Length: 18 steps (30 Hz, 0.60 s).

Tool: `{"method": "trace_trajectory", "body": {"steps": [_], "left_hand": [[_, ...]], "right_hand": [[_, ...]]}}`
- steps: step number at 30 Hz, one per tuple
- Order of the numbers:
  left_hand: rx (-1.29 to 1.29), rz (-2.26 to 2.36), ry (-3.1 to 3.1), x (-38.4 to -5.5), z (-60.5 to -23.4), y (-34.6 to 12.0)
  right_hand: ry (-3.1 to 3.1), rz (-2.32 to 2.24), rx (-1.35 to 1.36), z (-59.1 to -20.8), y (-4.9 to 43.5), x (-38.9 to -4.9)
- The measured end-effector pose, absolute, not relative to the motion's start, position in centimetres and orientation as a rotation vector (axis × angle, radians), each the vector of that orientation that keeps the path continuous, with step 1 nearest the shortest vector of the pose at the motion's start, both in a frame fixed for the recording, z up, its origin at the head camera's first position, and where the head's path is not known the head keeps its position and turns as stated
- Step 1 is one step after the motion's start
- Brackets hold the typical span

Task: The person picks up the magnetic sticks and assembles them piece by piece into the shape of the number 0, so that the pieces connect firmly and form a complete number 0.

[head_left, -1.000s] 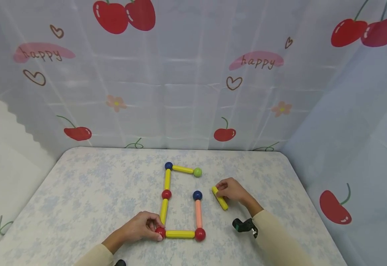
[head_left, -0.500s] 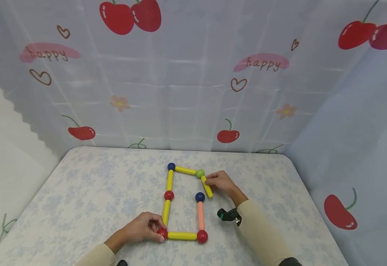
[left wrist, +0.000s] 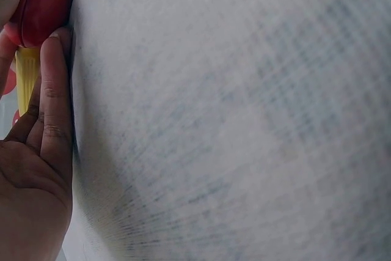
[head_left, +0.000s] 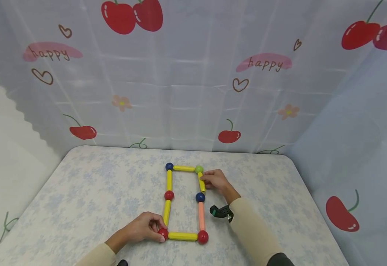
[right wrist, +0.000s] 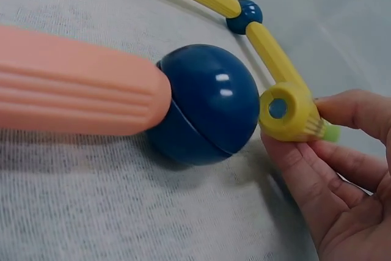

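Note:
Magnetic rods and balls form a tall outline on the table. At its lower left corner my left hand (head_left: 142,227) pinches a red ball (left wrist: 46,10) between thumb and fingers. My right hand (head_left: 216,179) pinches a yellow magnetic rod (head_left: 201,183) on the right side. The rod's far end meets the green ball (head_left: 199,169). Its near end, showing a metal disc in the right wrist view, lies right beside a blue ball (right wrist: 204,105); whether they touch I cannot tell. From that blue ball a pink rod (head_left: 201,216) runs down to another red ball (head_left: 203,237).
A patterned cloth covers the table (head_left: 107,184). The outline's left side has yellow rods, a red ball (head_left: 169,195) and a blue ball (head_left: 169,167) at its top corner. A curtain (head_left: 186,111) with cherries hangs behind. A black wrist device (head_left: 221,212) sits by the right sleeve.
My right hand has carried the yellow rod left to the green ball and swung its near end toward the blue ball. The left hand stays on its red ball.

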<state>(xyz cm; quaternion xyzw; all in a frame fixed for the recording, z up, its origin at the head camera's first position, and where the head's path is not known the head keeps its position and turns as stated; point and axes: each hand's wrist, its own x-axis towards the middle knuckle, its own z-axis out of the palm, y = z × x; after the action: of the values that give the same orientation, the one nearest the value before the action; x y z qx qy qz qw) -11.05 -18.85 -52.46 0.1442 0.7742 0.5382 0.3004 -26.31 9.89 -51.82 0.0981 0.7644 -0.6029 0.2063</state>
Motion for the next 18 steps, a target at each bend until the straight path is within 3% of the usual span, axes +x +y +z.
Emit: {"method": "trace_trajectory", "body": {"steps": [18], "left_hand": [[0.386, 1.449, 2.037, -10.8, -52.2, -18.8]], "right_hand": [[2.356, -1.605, 0.146, -51.7, 8.9, -25.3]]}}
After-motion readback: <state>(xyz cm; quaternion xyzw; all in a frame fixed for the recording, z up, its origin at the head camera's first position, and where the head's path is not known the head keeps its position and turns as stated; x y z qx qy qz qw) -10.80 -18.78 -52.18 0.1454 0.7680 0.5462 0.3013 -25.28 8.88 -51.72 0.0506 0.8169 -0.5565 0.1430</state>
